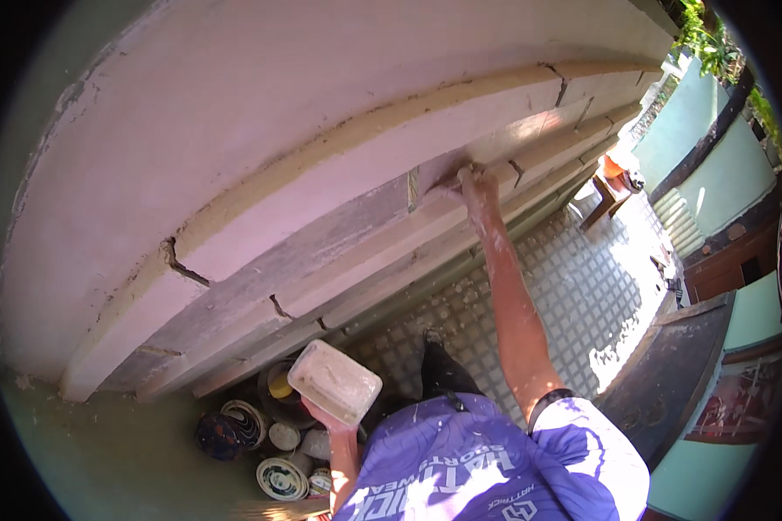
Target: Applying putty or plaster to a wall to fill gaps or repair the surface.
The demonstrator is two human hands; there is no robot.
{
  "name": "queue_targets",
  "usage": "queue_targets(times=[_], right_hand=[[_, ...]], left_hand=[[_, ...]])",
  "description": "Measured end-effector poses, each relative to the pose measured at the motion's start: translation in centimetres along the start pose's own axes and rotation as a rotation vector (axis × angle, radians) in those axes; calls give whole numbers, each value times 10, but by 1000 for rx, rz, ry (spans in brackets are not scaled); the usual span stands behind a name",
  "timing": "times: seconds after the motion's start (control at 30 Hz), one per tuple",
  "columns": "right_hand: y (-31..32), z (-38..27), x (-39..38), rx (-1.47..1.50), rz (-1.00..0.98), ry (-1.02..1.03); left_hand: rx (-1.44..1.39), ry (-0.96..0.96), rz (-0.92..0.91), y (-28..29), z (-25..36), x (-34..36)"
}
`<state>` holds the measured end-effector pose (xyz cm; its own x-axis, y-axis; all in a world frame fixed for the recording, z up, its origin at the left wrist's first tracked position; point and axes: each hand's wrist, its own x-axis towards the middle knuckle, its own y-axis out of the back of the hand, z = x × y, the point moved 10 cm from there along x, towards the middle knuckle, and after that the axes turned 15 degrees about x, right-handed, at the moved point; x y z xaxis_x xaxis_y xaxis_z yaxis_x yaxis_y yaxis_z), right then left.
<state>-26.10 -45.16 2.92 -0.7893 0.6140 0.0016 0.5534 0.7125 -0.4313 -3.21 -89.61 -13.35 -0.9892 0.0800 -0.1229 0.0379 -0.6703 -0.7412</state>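
Observation:
My left hand (326, 415) grips a white rectangular plastic tub (335, 382) from below, near my body. The tub is tilted toward me, and its inner walls are smeared with pale residue. My right arm is stretched out to the wall (347, 201), where my right hand (480, 189) is closed close against the recess between two protruding ledges. What those fingers hold is too small and shadowed to make out. Whitish smears mark the right forearm. The upper ledge (321, 165) has several dark vertical cracks or gaps along it.
Several paint buckets and tubs (282, 478) stand on the floor at lower left, below the wall. A patterned tile floor (539, 286) runs along the wall. Farther right are a small wooden stool (606, 204), an orange item (615, 165) and a dark flat panel (669, 356).

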Motion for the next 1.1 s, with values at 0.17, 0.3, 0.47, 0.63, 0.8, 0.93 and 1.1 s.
queue_targets(times=[0.17, 0.3, 0.47, 0.63, 0.8, 0.93, 1.1], right_hand=[[-13, -87, -21, 263, -120, 58], [11, -33, -10, -103, -42, -152], [-35, -46, -10, -24, -117, -80], [-28, -105, -37, 157, -131, 40], [-12, -23, -13, -187, -66, -150], [-45, -74, -36, 113, -54, -50], [1, -55, -34, 64, -26, -24]], left_hand=[[-1, 67, 132, -20, -4, 20], [-28, 73, 78, -24, -18, 27], [16, 163, 118, -40, -29, 37], [3, 129, 95, -35, -30, 37], [25, 162, 127, -38, -36, 42], [2, 153, 151, -35, -28, 36], [25, 125, 132, -35, -22, 30]])
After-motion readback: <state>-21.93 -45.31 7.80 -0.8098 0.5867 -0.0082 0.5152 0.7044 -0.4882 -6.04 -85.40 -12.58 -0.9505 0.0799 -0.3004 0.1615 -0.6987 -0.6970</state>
